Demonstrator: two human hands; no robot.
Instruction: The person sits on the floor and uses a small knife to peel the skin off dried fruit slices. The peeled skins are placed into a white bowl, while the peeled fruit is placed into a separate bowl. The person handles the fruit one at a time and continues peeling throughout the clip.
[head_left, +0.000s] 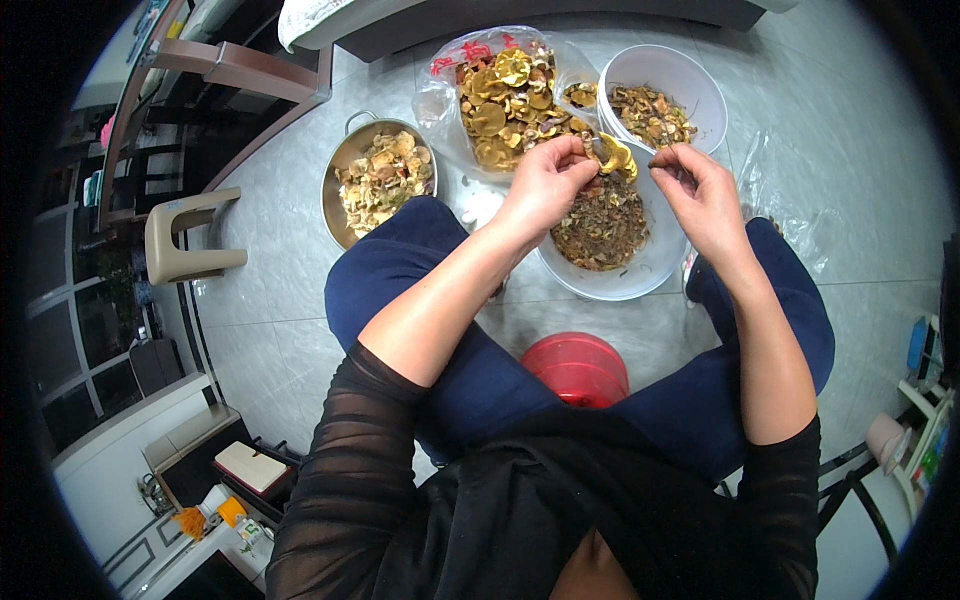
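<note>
My left hand (559, 176) pinches a yellow-edged mushroom (618, 157) by its stem, above a pale plastic basin (664, 255). In that basin lies a heap of dark plant debris and mushroom scraps (600, 229). To the right of the mushroom, apart from it, my right hand (694, 184) has thumb and fingertips together on what looks like a thin dark strand of debris. Beyond my hands, a clear plastic bag (439, 101) with red print stands open, full of brown and yellow mushrooms (495, 112). A white bucket (709, 90) beside it holds more mushroom pieces (651, 114).
A steel two-handled pot (330, 180) with pale mushrooms (386, 176) stands left of my knee. A red plastic stool or bucket (577, 367) is between my legs. Crumpled clear plastic (787, 202) lies at right. A beige stool (169, 240) lies on its side at left.
</note>
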